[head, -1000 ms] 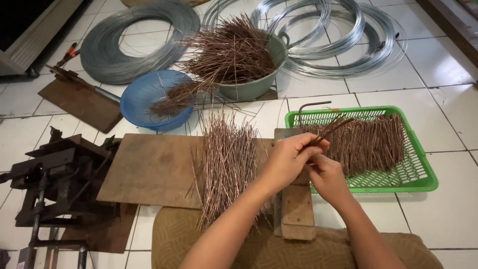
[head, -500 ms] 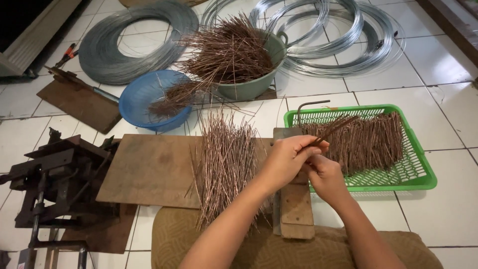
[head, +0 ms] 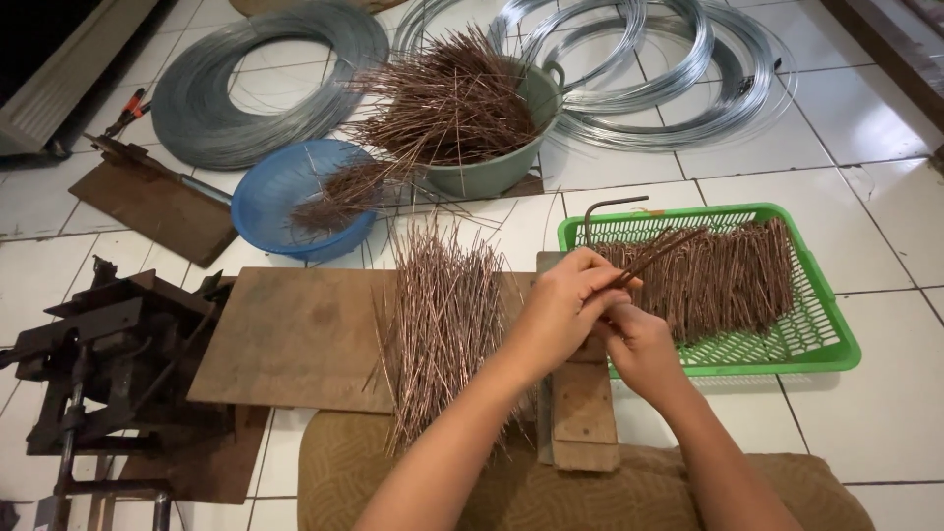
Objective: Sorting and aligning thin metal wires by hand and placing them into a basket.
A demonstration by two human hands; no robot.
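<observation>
Head view: both hands meet over the wooden block (head: 582, 413); the left hand (head: 562, 307) pinches a thin copper-coloured rod (head: 657, 258), angled over the green basket (head: 836, 339), right hand (head: 641, 344) closed beneath. Light, stiff, likely springy; best held near its near end.

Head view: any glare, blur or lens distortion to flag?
Head view: sharp overall, no motion blur on the left hand or right hand; soft glare on the white floor tiles and shiny wire coils; tile lines bow slightly toward the edges, suggesting a wide-angle lens; the top left corner is dark, and the black metal press shows little detail.
</observation>
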